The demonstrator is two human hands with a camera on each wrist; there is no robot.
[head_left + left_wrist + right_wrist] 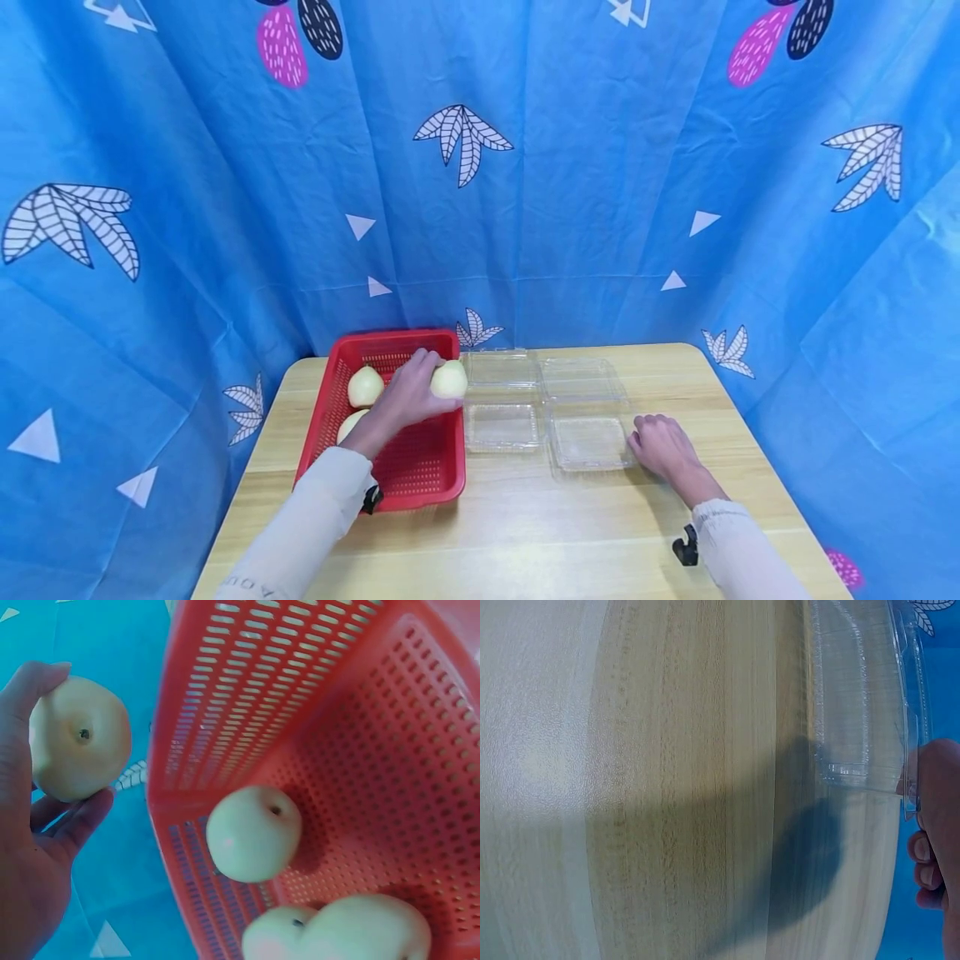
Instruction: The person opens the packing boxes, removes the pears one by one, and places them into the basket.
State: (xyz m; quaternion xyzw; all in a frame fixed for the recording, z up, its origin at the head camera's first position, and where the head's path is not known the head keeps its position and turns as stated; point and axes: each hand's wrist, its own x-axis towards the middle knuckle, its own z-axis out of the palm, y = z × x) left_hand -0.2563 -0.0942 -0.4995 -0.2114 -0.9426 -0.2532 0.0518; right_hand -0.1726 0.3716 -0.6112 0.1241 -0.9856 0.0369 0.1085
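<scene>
My left hand grips a round pale-yellow pear between thumb and fingers, above the right rim of a red basket. In the left wrist view the held pear shows a small dark hollow. Several more pears lie in the basket. My right hand pinches the right edge of a clear plastic container, its fingers curled in the right wrist view, where the container's corner meets the thumb. That container's lid stands open towards the back.
A second clear container, also open, sits between the basket and the first one. All stand on a light wooden table. A blue patterned curtain hangs behind and along both sides of the table.
</scene>
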